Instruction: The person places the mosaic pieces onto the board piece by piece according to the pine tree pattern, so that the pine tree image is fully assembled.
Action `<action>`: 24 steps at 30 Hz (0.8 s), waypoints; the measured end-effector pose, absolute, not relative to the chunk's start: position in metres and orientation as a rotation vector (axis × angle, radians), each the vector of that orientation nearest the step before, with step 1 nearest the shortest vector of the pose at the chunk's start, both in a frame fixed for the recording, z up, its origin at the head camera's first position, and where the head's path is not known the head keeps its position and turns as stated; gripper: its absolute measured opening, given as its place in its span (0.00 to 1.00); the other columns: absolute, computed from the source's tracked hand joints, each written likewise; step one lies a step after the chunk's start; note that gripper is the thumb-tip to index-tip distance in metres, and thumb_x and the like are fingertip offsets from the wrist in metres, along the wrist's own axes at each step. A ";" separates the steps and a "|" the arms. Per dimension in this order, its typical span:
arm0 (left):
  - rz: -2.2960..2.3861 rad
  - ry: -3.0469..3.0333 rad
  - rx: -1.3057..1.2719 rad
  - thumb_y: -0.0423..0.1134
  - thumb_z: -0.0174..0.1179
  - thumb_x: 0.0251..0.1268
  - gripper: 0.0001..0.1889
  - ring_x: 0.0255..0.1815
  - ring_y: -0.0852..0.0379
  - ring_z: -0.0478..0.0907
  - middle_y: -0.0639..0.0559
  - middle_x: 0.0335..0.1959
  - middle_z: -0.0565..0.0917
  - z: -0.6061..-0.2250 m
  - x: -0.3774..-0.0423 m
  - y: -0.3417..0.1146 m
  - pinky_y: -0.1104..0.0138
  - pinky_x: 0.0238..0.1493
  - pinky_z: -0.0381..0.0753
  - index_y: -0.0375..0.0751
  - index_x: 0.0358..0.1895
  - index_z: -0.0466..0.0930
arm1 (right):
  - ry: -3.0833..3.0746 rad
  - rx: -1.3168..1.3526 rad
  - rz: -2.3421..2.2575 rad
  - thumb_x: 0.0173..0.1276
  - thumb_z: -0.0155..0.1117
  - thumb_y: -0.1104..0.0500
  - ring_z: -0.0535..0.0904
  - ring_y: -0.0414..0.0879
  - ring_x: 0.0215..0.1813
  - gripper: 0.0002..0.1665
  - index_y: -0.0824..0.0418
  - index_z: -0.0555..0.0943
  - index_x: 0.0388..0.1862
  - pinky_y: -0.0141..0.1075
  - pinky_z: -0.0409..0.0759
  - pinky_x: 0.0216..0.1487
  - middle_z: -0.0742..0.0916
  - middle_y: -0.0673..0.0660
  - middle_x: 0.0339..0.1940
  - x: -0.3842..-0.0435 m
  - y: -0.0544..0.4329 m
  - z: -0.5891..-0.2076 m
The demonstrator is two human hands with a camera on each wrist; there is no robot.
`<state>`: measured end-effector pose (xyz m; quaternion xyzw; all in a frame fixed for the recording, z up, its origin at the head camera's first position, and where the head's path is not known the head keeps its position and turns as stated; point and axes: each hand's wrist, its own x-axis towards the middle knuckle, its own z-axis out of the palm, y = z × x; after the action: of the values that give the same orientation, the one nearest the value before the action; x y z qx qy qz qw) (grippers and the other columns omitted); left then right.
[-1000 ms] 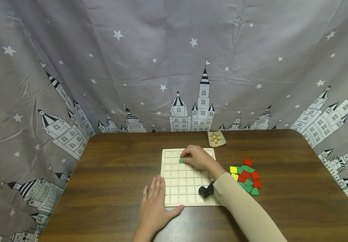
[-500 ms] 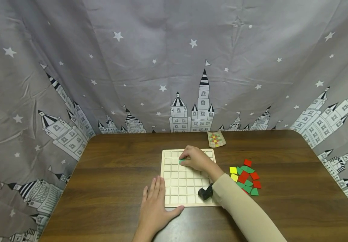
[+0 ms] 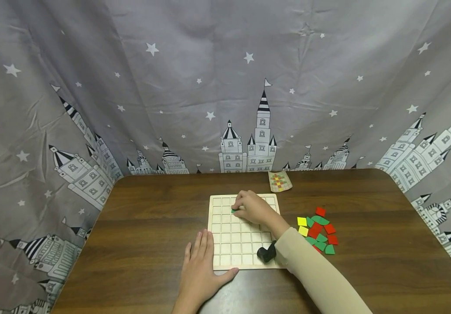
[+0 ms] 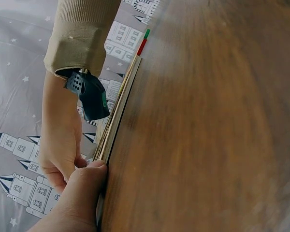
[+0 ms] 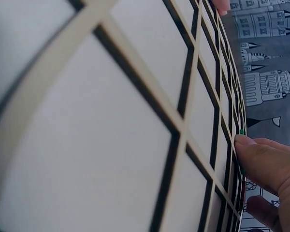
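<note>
A pale wooden grid board lies on the table. My left hand rests at its near left corner, fingers straight along the left edge and thumb by the front edge. Over the upper part of the board, my right hand pinches a small green tile between thumb and fingers. Most of that tile is hidden by the fingers, so its shape cannot be told. In the right wrist view, the thumb presses at the far side of the grid, with a sliver of green beside it.
Loose red tiles, green tiles and yellow tiles lie right of the board. A pattern card sits at the table's back edge, before a grey curtain. A black wrist camera hangs over the board's lower right.
My right fingers have shifted slightly at the same spot, and less of the green tile shows than a second ago. The left hand stays put.
</note>
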<state>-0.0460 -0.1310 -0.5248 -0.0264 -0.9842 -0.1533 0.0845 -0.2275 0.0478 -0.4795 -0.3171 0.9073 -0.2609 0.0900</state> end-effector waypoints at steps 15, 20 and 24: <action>-0.467 -2.948 -0.071 0.85 0.52 0.45 0.65 0.82 0.45 0.51 0.41 0.80 0.57 -0.526 -0.046 -0.130 0.46 0.78 0.50 0.37 0.78 0.53 | 2.695 -0.934 -0.885 0.66 0.69 0.56 0.79 0.44 0.42 0.22 0.58 0.83 0.58 0.37 0.79 0.44 0.85 0.54 0.46 -0.225 0.097 -0.463; -0.452 -2.924 -0.078 0.85 0.52 0.44 0.65 0.81 0.44 0.53 0.40 0.79 0.58 -0.525 -0.046 -0.131 0.45 0.77 0.52 0.36 0.77 0.55 | 2.737 -0.796 -0.872 0.68 0.68 0.53 0.80 0.52 0.54 0.24 0.58 0.80 0.62 0.48 0.81 0.54 0.84 0.58 0.55 -0.223 0.142 -0.456; -0.448 -2.907 -0.081 0.84 0.53 0.44 0.65 0.81 0.43 0.54 0.40 0.78 0.60 -0.526 -0.046 -0.131 0.44 0.76 0.53 0.35 0.76 0.57 | 2.781 -0.673 -0.865 0.68 0.68 0.53 0.79 0.53 0.51 0.25 0.59 0.80 0.63 0.50 0.79 0.52 0.84 0.58 0.54 -0.221 0.181 -0.456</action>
<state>-0.0462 -0.1305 -0.5263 -0.0273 -0.9830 -0.1515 0.0996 -0.2214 0.1813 -0.4557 -0.2246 0.9276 -0.2886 0.0762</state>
